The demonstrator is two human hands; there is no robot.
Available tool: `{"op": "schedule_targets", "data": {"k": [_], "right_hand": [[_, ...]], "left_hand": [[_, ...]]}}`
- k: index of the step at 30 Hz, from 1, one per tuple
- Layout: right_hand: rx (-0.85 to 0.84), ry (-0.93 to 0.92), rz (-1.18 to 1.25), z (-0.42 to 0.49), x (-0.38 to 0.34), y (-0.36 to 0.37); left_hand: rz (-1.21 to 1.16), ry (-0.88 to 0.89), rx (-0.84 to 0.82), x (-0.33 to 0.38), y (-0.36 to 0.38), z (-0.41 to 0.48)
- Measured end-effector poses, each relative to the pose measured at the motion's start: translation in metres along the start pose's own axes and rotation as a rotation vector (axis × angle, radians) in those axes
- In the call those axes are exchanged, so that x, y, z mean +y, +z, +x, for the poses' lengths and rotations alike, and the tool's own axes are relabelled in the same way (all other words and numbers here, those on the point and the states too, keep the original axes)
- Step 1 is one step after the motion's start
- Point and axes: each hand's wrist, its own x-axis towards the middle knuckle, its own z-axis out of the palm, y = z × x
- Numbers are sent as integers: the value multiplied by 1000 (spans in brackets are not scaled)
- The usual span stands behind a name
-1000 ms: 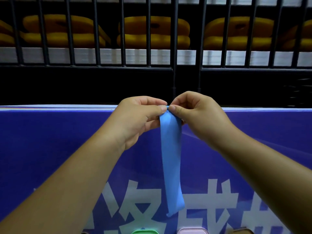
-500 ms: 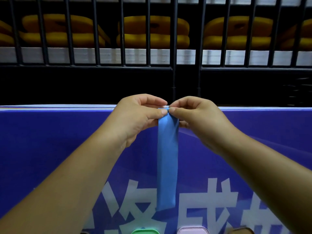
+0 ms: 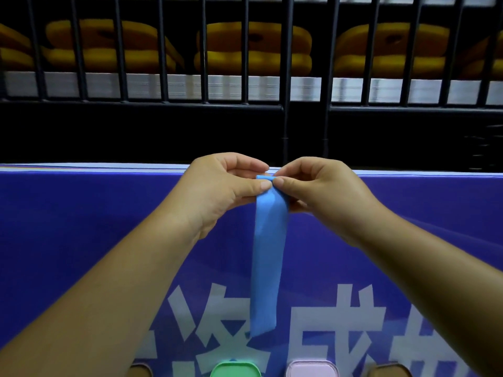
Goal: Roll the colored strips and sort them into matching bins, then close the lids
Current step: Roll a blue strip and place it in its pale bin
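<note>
Faces a black railing (image 3: 289, 77) of upright bars, with stacked yellow shapes (image 3: 264, 61) and a pale ribbed band (image 3: 185, 87) just behind it. Below the railing, a dark panel (image 3: 136, 131), then in front of it a bench (image 3: 81, 213) covered in blue with large white characters (image 3: 337, 322).

Black railing (image 3: 288, 77) blocks the far side; blue tabletop (image 3: 81, 227) gives room between it and the bins (image 3: 235, 370)

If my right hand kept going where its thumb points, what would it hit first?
Probably the left hand, its thumb tip nearly touching the right hand's across the long blue strip both pinch.
</note>
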Motion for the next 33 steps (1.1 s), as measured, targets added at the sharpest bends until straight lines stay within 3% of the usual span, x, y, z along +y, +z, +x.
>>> {"op": "schedule_targets", "data": {"k": [17, 27, 33], "right_hand": [[-32, 123, 196, -5, 13, 6], [67, 32, 105, -2, 12, 2], [100, 9, 67, -5, 13, -5]], "left_hand": [[24, 65, 39, -14, 2, -1], [-146, 4, -3, -18, 9, -3], [-109, -7, 9, -22, 18, -1]]}}
